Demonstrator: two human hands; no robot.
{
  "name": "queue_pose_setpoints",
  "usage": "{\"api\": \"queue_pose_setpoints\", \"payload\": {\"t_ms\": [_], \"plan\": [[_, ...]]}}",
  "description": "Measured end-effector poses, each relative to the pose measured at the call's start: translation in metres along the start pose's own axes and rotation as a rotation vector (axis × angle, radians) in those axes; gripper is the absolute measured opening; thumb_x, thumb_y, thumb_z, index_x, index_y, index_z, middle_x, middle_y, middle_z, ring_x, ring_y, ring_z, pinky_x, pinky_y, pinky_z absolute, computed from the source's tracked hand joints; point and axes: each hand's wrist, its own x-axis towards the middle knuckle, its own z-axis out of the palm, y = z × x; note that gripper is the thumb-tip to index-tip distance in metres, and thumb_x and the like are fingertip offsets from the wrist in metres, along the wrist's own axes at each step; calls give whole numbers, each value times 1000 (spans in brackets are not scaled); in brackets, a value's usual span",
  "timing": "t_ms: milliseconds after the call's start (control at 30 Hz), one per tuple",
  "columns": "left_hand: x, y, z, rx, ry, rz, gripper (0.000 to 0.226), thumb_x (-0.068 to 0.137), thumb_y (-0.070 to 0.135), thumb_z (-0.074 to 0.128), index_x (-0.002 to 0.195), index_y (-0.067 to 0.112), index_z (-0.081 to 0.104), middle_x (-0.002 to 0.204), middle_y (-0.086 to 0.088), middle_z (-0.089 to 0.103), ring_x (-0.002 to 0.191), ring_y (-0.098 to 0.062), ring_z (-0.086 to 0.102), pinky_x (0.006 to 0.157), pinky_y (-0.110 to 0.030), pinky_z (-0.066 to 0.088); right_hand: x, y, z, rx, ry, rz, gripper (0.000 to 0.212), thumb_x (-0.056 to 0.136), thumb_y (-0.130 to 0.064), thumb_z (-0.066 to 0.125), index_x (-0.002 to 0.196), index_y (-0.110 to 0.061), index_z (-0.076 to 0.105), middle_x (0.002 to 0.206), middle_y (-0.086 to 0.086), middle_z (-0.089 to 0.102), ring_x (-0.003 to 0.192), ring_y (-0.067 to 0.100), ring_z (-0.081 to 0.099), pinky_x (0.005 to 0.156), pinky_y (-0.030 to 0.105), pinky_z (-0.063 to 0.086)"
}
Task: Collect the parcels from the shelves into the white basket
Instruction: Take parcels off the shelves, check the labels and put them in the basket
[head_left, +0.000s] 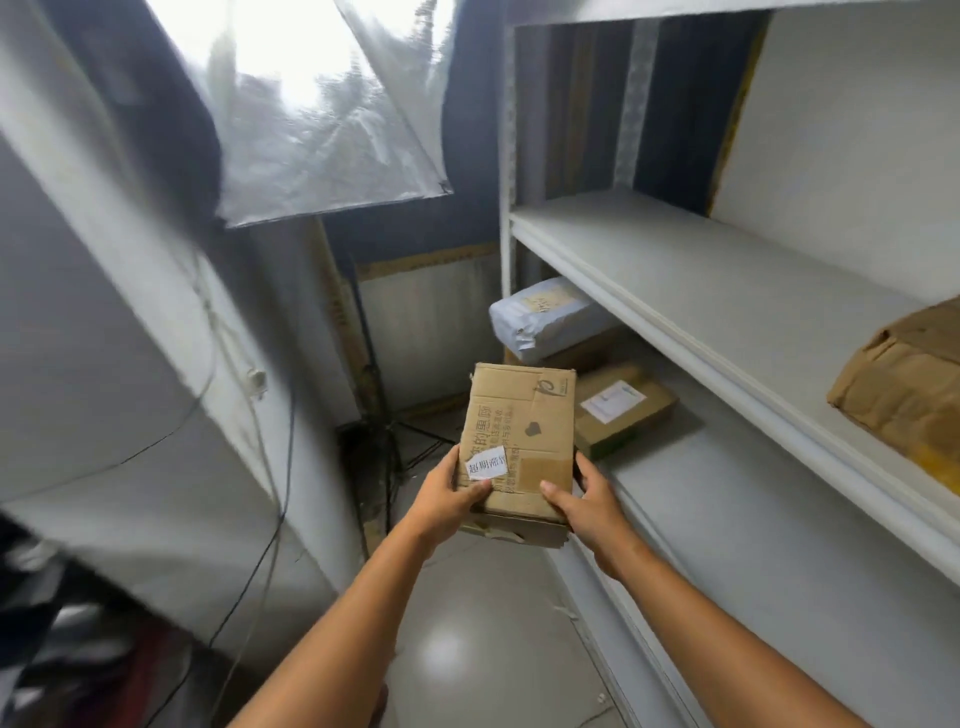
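Cardboard parcel (519, 431) is hanging in mid-air just beside the lower shelf (753, 519). The left hand (447, 499) and right hand (589, 499) are clasping its near end, thumbs on top. Its long axis is pointing away from the fingers, toward the grey mailer bag (545, 319).

Your light comes from the softbox (311, 104) up left, blown out to white at its centre. The room is evenly bright, with a soft glare patch on the floor (441, 660) and dim shade under the upper shelf (701, 270). The box (519, 415) reads fairly sharp; the lower left corner is smeared, and the wide lens bends straight lines toward the edges.
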Motion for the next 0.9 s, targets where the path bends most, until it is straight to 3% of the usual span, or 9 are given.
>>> {"api": "queue_pose_setpoints", "payload": {"t_ms": [267, 433, 533, 600, 700, 767, 833, 900], "plan": [[-141, -47, -35, -65, 271, 60, 53, 86, 2, 67, 132, 19, 47, 126, -4, 61, 116, -16, 59, 99, -34, 49, -88, 10, 68, -80, -209, -85, 60, 89, -27, 67, 141, -33, 40, 121, -12, 57, 110, 6, 54, 82, 22, 50], [-240, -81, -35, -105, 473, 17, 53, 84, 8, 70, 129, 27, 50, 113, 12, 67, 103, -1, 64, 82, -17, 52, -150, 28, 99, -63, -408, -108, 60, 88, -18, 69, 142, -29, 43, 121, -13, 61, 110, 1, 55, 76, 14, 50], [-299, -98, -26, -36, 627, -30, 50, 84, 9, 71, 129, 22, 52, 117, 6, 66, 111, -10, 62, 97, -29, 48, -186, 40, 116, -59, -553, -104, 58, 88, -17, 69, 139, -31, 44, 121, -12, 61, 108, 0, 55, 71, 13, 51], [-341, -107, -14, -25, 745, -69, 53, 84, 10, 71, 131, 21, 51, 120, 5, 65, 113, -10, 60, 101, -29, 45, -212, 48, 124, -59, -656, -102, 56, 88, -19, 69, 134, -39, 46, 113, -22, 61, 102, -4, 56, 68, 12, 50], [-401, -117, 9, -11, 892, -124, 52, 83, 10, 72, 128, 24, 49, 117, 10, 63, 104, 5, 59, 90, -9, 44, -248, 65, 133, -91, -807, -113, 54, 87, -18, 70, 127, -46, 47, 103, -32, 64, 97, -12, 58, 76, 12, 50], [-443, -123, 26, -38, 991, -148, 50, 84, 6, 70, 123, 25, 47, 114, 11, 62, 100, 3, 58, 81, -2, 42, -278, 74, 140, -117, -919, -119, 52, 87, -16, 70, 126, -45, 50, 105, -29, 66, 100, -10, 59, 81, 16, 51], [-480, -129, 40, -80, 1083, -188, 50, 84, 5, 70, 125, 25, 47, 117, 6, 62, 104, -5, 59, 85, -9, 46, -306, 82, 149, -135, -1002, -130, 49, 87, -12, 69, 118, -47, 52, 100, -31, 67, 95, -15, 59, 71, 10, 51], [-523, -137, 53, -129, 1185, -212, 49, 84, 5, 70, 126, 22, 50, 121, 2, 63, 110, -11, 60, 97, -26, 48, -341, 87, 162, -162, -1097, -153, 48, 87, -10, 68, 116, -45, 53, 99, -30, 67, 93, -15, 60, 69, 9, 51]]}}
